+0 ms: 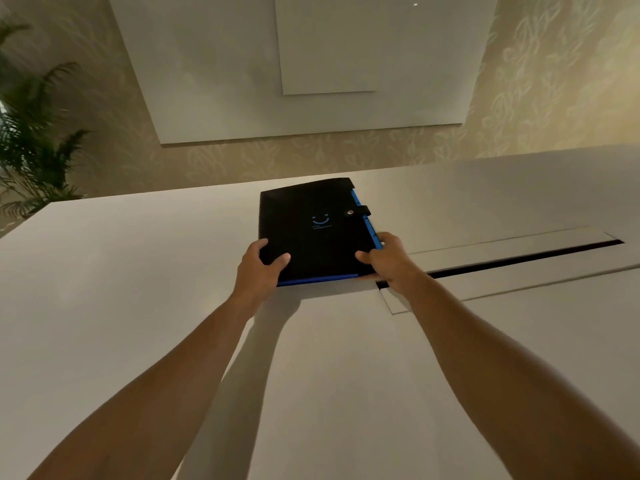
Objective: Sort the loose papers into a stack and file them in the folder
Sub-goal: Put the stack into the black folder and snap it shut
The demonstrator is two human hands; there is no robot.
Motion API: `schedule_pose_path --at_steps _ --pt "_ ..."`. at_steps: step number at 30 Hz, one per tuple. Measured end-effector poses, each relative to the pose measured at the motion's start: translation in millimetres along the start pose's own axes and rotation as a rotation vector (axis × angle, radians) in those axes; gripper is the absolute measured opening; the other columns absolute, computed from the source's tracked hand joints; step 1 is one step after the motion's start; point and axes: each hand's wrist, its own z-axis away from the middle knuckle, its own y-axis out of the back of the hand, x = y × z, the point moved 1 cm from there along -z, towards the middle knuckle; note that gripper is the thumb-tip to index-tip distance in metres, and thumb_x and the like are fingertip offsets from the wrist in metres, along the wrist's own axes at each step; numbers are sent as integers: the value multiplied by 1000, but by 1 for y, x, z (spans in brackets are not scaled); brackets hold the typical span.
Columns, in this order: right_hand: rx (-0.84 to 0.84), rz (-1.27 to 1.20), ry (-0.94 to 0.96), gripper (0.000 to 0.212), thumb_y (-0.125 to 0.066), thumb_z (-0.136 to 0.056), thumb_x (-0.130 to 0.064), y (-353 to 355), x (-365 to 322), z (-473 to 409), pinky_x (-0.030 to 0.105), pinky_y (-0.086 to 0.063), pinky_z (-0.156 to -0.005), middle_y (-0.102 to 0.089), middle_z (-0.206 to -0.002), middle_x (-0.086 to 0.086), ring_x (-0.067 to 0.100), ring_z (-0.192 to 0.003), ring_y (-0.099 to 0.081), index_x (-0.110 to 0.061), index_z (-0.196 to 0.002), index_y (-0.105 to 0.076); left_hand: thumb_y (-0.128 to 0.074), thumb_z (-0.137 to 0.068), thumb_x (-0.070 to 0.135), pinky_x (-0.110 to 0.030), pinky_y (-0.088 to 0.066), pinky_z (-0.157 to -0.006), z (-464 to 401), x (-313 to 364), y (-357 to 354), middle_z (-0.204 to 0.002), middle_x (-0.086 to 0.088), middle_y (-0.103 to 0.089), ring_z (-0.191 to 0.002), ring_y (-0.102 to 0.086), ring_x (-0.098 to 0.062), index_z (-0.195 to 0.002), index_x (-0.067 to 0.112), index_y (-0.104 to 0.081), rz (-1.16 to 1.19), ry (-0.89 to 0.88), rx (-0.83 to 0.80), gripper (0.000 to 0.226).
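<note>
Both hands grip the closed black folder [311,226] at its near corners: left hand [258,268] on the near-left corner, right hand [388,259] on the near-right, by the blue tabs. Folder snapped shut, at the white surface [121,289]; lying or lifted, can't tell.

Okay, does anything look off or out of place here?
Nothing stands out. The black folder is closed with its strap snapped, held at its near corners by the left hand and right hand over the table.
</note>
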Motion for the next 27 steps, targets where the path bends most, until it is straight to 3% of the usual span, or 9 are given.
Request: schedule_pose_path --at_steps 3,7,11,14,16,19,22,25,27 --pt "65 287 82 43 -78 -86 -26 -12 1 -28 40 -60 -79 -63 -109 7 22 -90 -65 -19 -119 -53 -64 -90 38 -39 -44 -100 -27 -12 -6 -143 -10 -47 -127 -49 -29 -142 16 -39 -115 -24 14 61" --pt "106 431 157 47 -79 -85 -31 -23 9 -51 36 -59 -71 -57 -106 4 20 -87 -62 -16 -121 -52 -61 -92 39 -37 -41 -102 -52 -27 -16 -142 -14 -48 -127 -48 -31 -142 11 -40 -274 -87 4 61" --pt "159 594 196 42 -76 -86 -39 -23 16 -59 27 -46 -56 -59 -100 5 14 -75 -57 -15 -110 -53 -55 -92 48 -41 -39 -99 -72 -33 -24 -134 -16 -52 -122 -47 -34 -137 14 -48 -509 -138 15 56" --pt "242 849 265 53 -67 -90 -51 -18 16 -52 39 -55 -79 -56 -115 11 24 -96 -58 -10 -122 -55 -49 -94 52 -42 -37 -96 -73 -33 -29 -132 -12 -54 -121 -44 -33 -128 18 -57 -643 -170 73 49" --pt "291 949 335 52 -60 -96 -49 -19 15 -43 39 -50 -90 -53 -125 12 27 -109 -53 -10 -129 -54 -50 -95 47 -40 -39 -95 -66 -31 -30 -129 -11 -55 -118 -46 -30 -121 14 -61 -574 -205 127 43" --pt "260 956 477 37 -53 -101 -39 -31 14 -24 39 -46 -93 -57 -127 10 25 -113 -53 -12 -126 -57 -54 -95 37 -34 -45 -88 -48 -27 -28 -119 -10 -56 -105 -53 -24 -108 9 -61 -476 -283 231 31" --pt "194 967 539 37 -52 -100 -45 -55 20 -8 40 -47 -95 -60 -125 8 23 -115 -55 -16 -121 -60 -56 -93 36 -29 -48 -80 -25 -28 -31 -112 -5 -57 -95 -55 -17 -105 12 -61 -530 -337 226 27" --pt "127 1078 502 52 -45 -100 -53 -72 34 1 45 -43 -106 -56 -137 8 27 -128 -51 -17 -136 -52 -56 -93 36 -35 -51 -92 -4 -36 -38 -121 -7 -62 -108 -58 -22 -119 11 -62 -618 -390 151 37" --pt "127 1080 483 56 -40 -101 -55 -74 41 4 46 -40 -110 -53 -144 9 29 -135 -47 -16 -141 -48 -52 -96 33 -37 -42 -105 0 -41 -37 -137 -9 -56 -126 -51 -24 -133 10 -56 -631 -345 88 43"
